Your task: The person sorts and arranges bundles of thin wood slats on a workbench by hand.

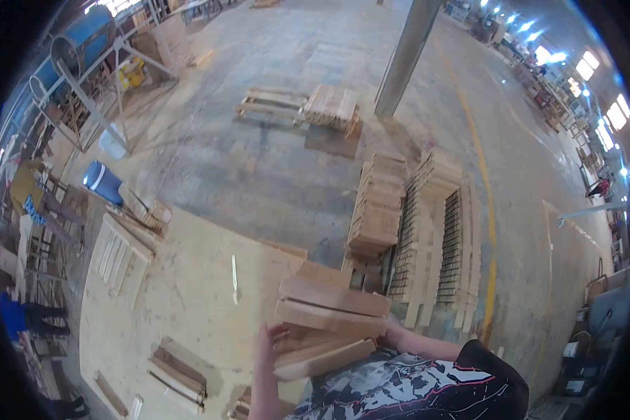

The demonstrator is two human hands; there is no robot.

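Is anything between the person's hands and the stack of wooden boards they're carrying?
Nothing visible: the left hand presses directly on one end of the wooden boards; the right hand is at the other end, mostly hidden behind them.

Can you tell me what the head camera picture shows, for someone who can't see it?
A person carries an armful of short wooden boards, the left hand pressed against one end and the right hand at the other. Below lies a big plywood table; ahead, stacked boards stand on a workshop's concrete floor.
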